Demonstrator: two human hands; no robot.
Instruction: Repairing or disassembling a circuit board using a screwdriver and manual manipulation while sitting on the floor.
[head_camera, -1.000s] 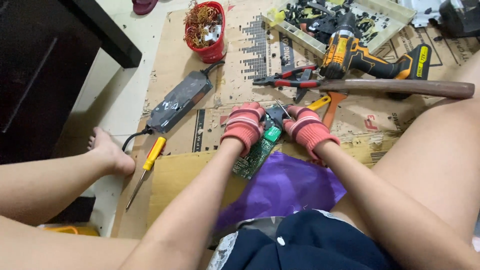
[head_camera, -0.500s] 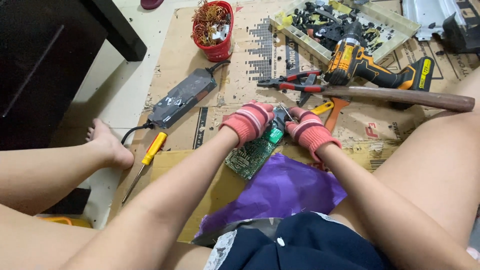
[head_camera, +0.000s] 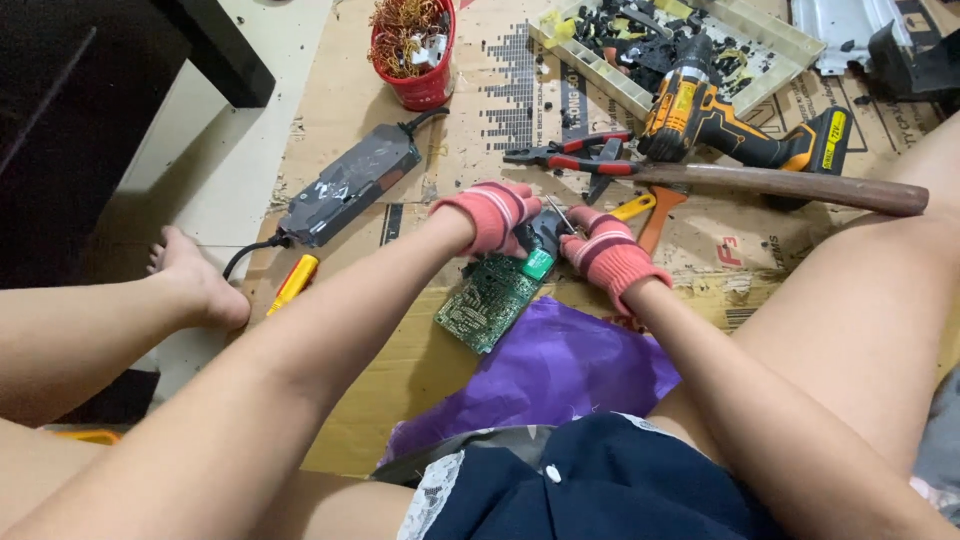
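Your view has tipped and slid since a second ago: the floor spread sits higher and more to the right in view, and the circuit board (head_camera: 495, 293) shows further out from under your hands. The hands themselves have barely moved on it, so the work on the board's far end looks unfinished and steady.

One sheet of cardboard (head_camera: 420, 340) lies under everything. One purple bag (head_camera: 545, 375) lies just below your hands, touching the board's near edge.

Beyond your right hand: one long wooden handle (head_camera: 790, 185) lying crosswise, one yellow and black drill (head_camera: 715, 120) behind it, one parts tray (head_camera: 690, 45) further out, full of small dark bits too many to count.

Beyond your left hand: one black power brick (head_camera: 350, 185) with its cord, one red cup (head_camera: 418, 50) of tangled copper wire.

One pair of red-handled pliers (head_camera: 575, 158) lies just past both hands. One orange-handled tool (head_camera: 655, 212) lies just beside your right hand. One yellow screwdriver (head_camera: 293, 283) lies well to the left of your left hand, near your bare foot.

Two gloved hands, both on the one board. Your left hand (head_camera: 492, 215) is curled down over the board's far end, fingers closed on it. Your right hand (head_camera: 605, 250) is fisted round a thin metal tool (head_camera: 560, 215) whose tip points at the board; what kind, I cannot tell.
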